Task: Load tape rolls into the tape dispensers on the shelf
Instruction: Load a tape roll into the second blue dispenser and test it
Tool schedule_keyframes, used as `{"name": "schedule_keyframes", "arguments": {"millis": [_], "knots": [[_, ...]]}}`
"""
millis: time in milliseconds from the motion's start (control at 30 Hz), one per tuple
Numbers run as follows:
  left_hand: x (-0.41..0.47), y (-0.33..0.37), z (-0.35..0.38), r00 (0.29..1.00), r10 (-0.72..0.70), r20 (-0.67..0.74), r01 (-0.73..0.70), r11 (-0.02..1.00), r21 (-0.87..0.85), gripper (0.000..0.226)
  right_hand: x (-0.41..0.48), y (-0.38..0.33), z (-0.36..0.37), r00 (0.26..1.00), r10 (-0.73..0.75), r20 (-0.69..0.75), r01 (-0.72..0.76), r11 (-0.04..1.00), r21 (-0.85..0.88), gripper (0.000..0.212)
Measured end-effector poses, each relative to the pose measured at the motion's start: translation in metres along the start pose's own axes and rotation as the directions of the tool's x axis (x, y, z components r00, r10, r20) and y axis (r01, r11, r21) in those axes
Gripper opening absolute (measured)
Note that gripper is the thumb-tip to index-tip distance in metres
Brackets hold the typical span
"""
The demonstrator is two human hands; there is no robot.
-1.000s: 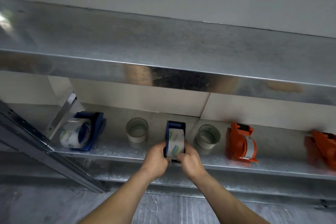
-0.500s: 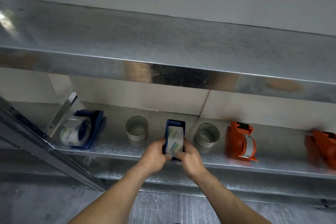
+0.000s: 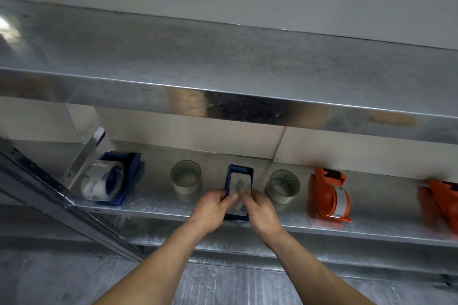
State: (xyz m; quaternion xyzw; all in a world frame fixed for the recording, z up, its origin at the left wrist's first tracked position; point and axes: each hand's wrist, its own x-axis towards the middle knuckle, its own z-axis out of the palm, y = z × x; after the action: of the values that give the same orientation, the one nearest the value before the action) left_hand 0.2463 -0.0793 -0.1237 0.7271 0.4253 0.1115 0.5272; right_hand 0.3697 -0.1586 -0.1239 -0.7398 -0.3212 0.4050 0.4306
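A blue tape dispenser [image 3: 240,173] stands on the lower metal shelf [image 3: 158,205] with a clear tape roll [image 3: 240,183] seated in it. My left hand [image 3: 210,210] grips the dispenser's left side, thumb on the roll. My right hand [image 3: 260,210] grips the right side, fingers on the roll's front. Two loose tape rolls stand beside it: one to the left [image 3: 186,178], one to the right [image 3: 282,187].
Another blue dispenser [image 3: 116,178] holding a roll lies at the shelf's left end. An orange dispenser [image 3: 327,195] with tape stands to the right, and a second orange one [image 3: 438,205] at the far right. The upper shelf [image 3: 223,77] overhangs. A slanted metal upright [image 3: 62,205] crosses the left.
Both hands stay on the blue dispenser. My fingers have shifted further over the front of the roll, and the view has dipped slightly.
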Motion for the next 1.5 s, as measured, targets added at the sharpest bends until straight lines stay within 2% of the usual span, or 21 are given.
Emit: {"name": "schedule_keyframes", "arguments": {"millis": [67, 233, 300, 400, 467, 533, 633, 700, 800, 900, 1033, 1100, 1167, 1267, 1333, 1367, 1433, 1467, 1500], "knots": [[0.002, 0.002, 0.002, 0.998, -0.022, -0.057, 0.022, 1.000, 0.008, 0.046, 0.002, -0.005, 0.004, 0.998, 0.028, -0.056, -0.028, 1.000, 0.001, 0.049], [0.011, 0.009, 0.004, 0.985, -0.091, -0.147, 0.092, 0.996, -0.002, 0.059, 0.015, -0.013, 0.012, 0.979, 0.162, -0.122, -0.151, 0.984, 0.092, 0.057], [0.015, 0.014, 0.005, 0.973, -0.139, -0.186, 0.141, 0.990, -0.003, 0.062, 0.020, -0.018, 0.014, 0.961, 0.238, -0.141, -0.220, 0.966, 0.134, 0.057], [0.016, 0.021, 0.008, 0.955, -0.196, -0.222, 0.179, 0.979, -0.096, 0.065, 0.022, -0.022, 0.017, 0.934, 0.322, -0.155, -0.287, 0.934, 0.212, 0.054], [0.013, 0.019, 0.011, 0.967, -0.176, -0.182, 0.143, 0.973, -0.180, 0.054, 0.024, -0.019, 0.019, 0.923, 0.363, -0.127, -0.316, 0.905, 0.284, 0.046], [0.009, 0.012, 0.015, 0.984, -0.136, -0.111, 0.106, 0.964, -0.244, 0.030, 0.027, -0.017, 0.020, 0.927, 0.366, -0.089, -0.320, 0.889, 0.327, 0.035], [0.005, 0.005, 0.013, 0.987, -0.107, -0.116, 0.075, 0.965, -0.251, 0.018, 0.027, -0.012, 0.017, 0.927, 0.369, -0.070, -0.332, 0.892, 0.308, 0.039], [0.003, 0.009, 0.010, 0.986, -0.097, -0.136, 0.062, 0.969, -0.241, 0.016, 0.026, -0.011, 0.015, 0.934, 0.355, -0.049, -0.327, 0.901, 0.286, 0.043], [0.002, 0.016, 0.011, 0.982, -0.109, -0.155, 0.073, 0.972, -0.222, 0.021, 0.021, -0.013, 0.012, 0.955, 0.293, -0.052, -0.278, 0.940, 0.199, 0.037], [0.002, 0.019, 0.015, 0.978, -0.123, -0.168, 0.087, 0.974, -0.208, 0.024, 0.018, -0.020, 0.010, 0.962, 0.270, -0.038, -0.258, 0.946, 0.196, 0.036], [0.005, 0.017, 0.012, 0.980, -0.146, -0.138, 0.094, 0.940, -0.327, 0.017, 0.017, -0.019, 0.009, 0.951, 0.302, -0.069, -0.277, 0.927, 0.252, 0.043], [0.005, 0.015, 0.009, 0.970, -0.175, -0.169, 0.078, 0.882, -0.464, 0.016, 0.016, -0.016, 0.013, 0.930, 0.342, -0.134, -0.270, 0.884, 0.382, 0.057], [0.005, 0.013, 0.002, 0.944, -0.233, -0.235, 0.034, 0.775, -0.631, 0.030, 0.014, -0.014, 0.016, 0.892, 0.429, -0.142, -0.282, 0.775, 0.566, 0.071], [0.005, 0.016, -0.015, 0.928, -0.305, -0.216, -0.005, 0.568, -0.823, 0.049, 0.012, -0.020, 0.009, 0.895, 0.442, 0.062, -0.307, 0.509, 0.804, 0.052], [0.005, 0.023, -0.030, 0.942, -0.287, -0.172, -0.023, 0.458, -0.889, 0.029, 0.011, -0.024, 0.001, 0.914, 0.321, 0.249, -0.373, 0.423, 0.826, 0.037], [0.006, 0.025, -0.039, 0.948, -0.279, -0.156, -0.033, 0.398, -0.917, 0.028, 0.010, -0.027, -0.002, 0.920, 0.197, 0.339, -0.391, 0.386, 0.835, 0.031], [0.008, 0.029, -0.057, 0.945, -0.306, -0.120, -0.028, 0.290, -0.957, 0.022, 0.008, -0.028, -0.008, 0.898, -0.023, 0.440, -0.409, 0.330, 0.851, 0.046], [0.010, 0.032, -0.064, 0.943, -0.320, -0.094, -0.015, 0.242, -0.970, 0.015, 0.007, -0.030, -0.010, 0.873, -0.107, 0.475, -0.419, 0.334, 0.845, 0.056], [0.013, 0.032, -0.069, 0.944, -0.322, -0.063, 0.009, 0.218, -0.976, 0.017, 0.008, -0.031, -0.012, 0.850, -0.164, 0.500, -0.412, 0.383, 0.827, 0.060]]}}
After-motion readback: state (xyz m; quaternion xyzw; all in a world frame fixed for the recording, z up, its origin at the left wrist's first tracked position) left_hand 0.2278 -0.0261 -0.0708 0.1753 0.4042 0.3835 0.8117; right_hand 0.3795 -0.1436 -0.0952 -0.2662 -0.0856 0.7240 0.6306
